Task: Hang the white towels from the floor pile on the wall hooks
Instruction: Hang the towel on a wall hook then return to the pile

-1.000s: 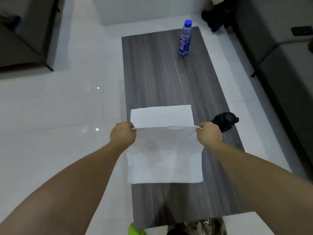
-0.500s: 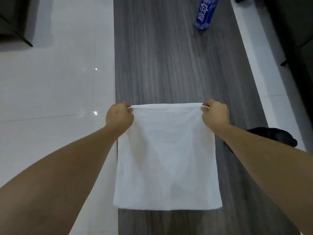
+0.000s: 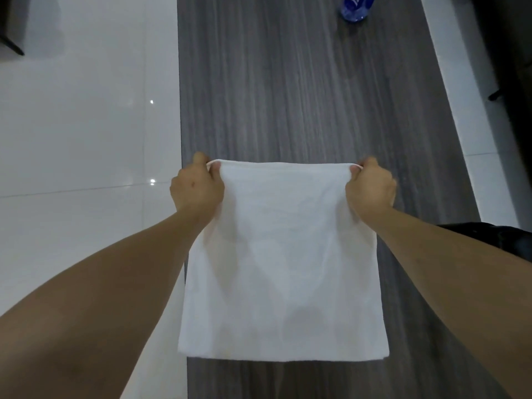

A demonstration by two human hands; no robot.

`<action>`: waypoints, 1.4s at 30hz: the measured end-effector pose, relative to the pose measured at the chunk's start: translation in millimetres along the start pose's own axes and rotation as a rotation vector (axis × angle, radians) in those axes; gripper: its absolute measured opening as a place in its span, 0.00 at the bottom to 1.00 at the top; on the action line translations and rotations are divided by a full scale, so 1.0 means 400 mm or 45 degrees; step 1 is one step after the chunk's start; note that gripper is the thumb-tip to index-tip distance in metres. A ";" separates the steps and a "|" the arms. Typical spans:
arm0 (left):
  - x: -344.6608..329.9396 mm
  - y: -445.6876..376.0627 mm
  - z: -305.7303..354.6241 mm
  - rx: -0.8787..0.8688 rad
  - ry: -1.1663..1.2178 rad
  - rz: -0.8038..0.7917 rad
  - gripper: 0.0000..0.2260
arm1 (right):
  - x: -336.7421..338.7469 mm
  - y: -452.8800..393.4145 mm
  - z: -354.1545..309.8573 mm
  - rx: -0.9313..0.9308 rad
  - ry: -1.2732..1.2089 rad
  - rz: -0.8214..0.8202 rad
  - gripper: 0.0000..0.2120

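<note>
A white towel (image 3: 283, 263) is stretched between my two hands over a dark wood-grain table (image 3: 302, 90). My left hand (image 3: 195, 188) pinches its far left corner, and my right hand (image 3: 371, 188) pinches the far right corner. The cloth spreads toward me as a flat rectangle, its near edge close to the bottom of the view. Whether it lies on the table or hangs just above cannot be told. No hooks and no floor pile are in view.
A blue water bottle (image 3: 354, 8) stands at the table's far end. A black object (image 3: 501, 237) sits behind my right forearm at the table's right edge. Glossy white floor tiles (image 3: 86, 139) lie to the left, dark furniture (image 3: 512, 67) to the right.
The towel has gone from folded, with a second layer showing beyond my hands, to one full sheet. My view has tilted down and moved closer to the table.
</note>
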State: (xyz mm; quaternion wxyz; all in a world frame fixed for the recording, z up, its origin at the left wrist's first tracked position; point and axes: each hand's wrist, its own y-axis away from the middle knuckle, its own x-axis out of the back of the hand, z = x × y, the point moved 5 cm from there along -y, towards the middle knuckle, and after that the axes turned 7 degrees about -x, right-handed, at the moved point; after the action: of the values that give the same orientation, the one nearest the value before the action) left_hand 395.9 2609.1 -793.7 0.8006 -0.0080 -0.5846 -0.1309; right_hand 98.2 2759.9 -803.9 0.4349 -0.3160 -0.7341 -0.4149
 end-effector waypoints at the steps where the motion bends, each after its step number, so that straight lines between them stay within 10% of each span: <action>1: -0.002 -0.003 0.002 -0.004 -0.012 0.021 0.12 | -0.002 -0.004 0.001 -0.010 -0.013 0.014 0.13; 12: -0.013 0.099 0.015 -0.122 0.002 0.126 0.17 | -0.014 0.132 0.010 0.219 0.044 0.309 0.20; 22: -0.091 0.499 0.005 -0.439 0.052 -0.252 0.11 | -0.163 0.562 0.124 0.685 -0.070 -0.193 0.08; 32: -0.126 0.769 -0.093 -0.863 0.092 -0.368 0.14 | -0.241 0.787 0.284 1.047 0.276 -0.262 0.22; 42: -0.135 0.798 -0.086 -0.891 0.024 -0.200 0.09 | -0.220 0.791 0.239 0.870 0.062 -0.122 0.18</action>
State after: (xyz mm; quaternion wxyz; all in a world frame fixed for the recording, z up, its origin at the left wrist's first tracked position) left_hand 482.8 2922.5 -810.3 0.7422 -0.2356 -0.4957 -0.3846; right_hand 360.3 2979.8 -803.8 0.5130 -0.1072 -0.8340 -0.1724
